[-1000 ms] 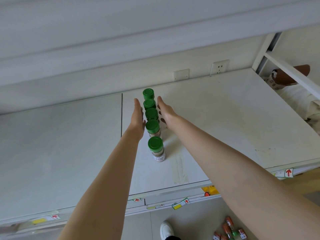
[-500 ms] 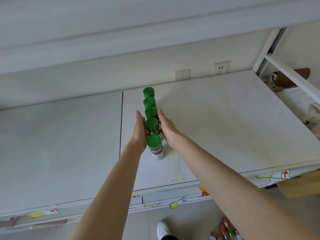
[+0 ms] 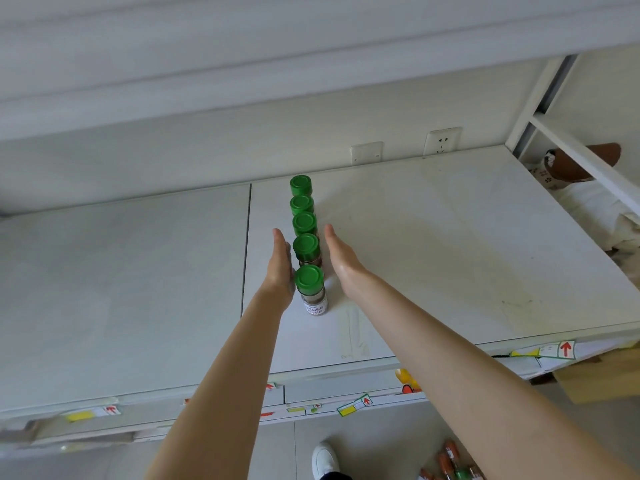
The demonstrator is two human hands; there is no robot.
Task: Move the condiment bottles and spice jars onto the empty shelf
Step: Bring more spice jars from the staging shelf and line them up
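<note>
two flat hands, left hand [image 3: 281,265] and right hand [image 3: 341,256], flank a row of green-capped spice jars [image 3: 306,247] (five, upright) on the white shelf [image 3: 433,254], fingers straight, gripping nothing.

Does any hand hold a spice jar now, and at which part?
Nothing is held. The left hand and right hand are flat and open, one on each side of the jar row.
</note>
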